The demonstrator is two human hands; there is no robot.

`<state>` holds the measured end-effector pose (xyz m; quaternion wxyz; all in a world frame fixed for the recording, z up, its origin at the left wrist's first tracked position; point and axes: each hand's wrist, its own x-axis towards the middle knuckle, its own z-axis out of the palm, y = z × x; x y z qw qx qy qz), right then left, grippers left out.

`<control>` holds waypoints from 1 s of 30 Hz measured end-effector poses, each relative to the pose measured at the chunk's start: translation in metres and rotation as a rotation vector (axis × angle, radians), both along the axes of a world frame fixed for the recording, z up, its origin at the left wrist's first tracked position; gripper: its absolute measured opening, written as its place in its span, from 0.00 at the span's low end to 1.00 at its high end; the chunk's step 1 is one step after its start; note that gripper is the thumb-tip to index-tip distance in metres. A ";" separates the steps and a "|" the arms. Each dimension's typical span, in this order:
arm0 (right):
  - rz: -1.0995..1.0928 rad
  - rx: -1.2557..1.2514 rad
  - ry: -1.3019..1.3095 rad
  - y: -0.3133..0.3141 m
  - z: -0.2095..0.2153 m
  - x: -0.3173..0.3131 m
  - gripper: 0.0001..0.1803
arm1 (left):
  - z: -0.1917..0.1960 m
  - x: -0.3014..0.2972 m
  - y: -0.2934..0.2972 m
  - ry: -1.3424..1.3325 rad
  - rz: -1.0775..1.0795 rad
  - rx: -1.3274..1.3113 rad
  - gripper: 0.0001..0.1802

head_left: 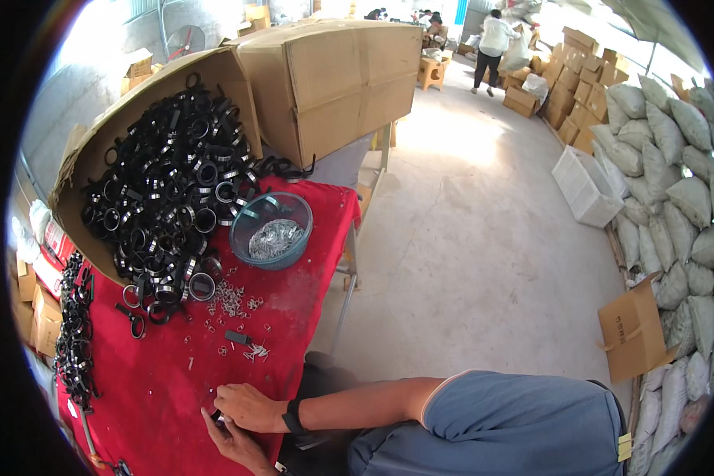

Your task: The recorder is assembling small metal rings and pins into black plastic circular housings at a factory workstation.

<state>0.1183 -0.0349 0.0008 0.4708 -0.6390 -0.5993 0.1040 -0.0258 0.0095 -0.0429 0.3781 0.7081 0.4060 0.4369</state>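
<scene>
My right hand [250,407], with a black band at the wrist, is closed over a small dark ring-shaped piece [220,416] at the near edge of a red cloth [151,361]. My left hand [238,449] lies just below, its fingers closed on the same piece from the other side. The fingers cover most of it. Beyond the hands on the cloth are a dark rectangular block [237,337], some thin silver pins [256,351] and a scatter of small metal clips [230,300]. A single black ring with a strap [137,325] lies to the left.
A tipped cardboard box [79,170] spills black rings [166,190] onto the cloth. A clear bowl [300,252] of metal pieces stands beside it. A closed carton [357,75] is behind. Stacked sacks [690,198] line the right; a person [496,47] stands far off.
</scene>
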 end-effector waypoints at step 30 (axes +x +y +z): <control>0.421 -0.326 1.037 -0.043 0.052 0.069 0.21 | 0.110 0.011 -0.060 0.132 -0.127 0.408 0.33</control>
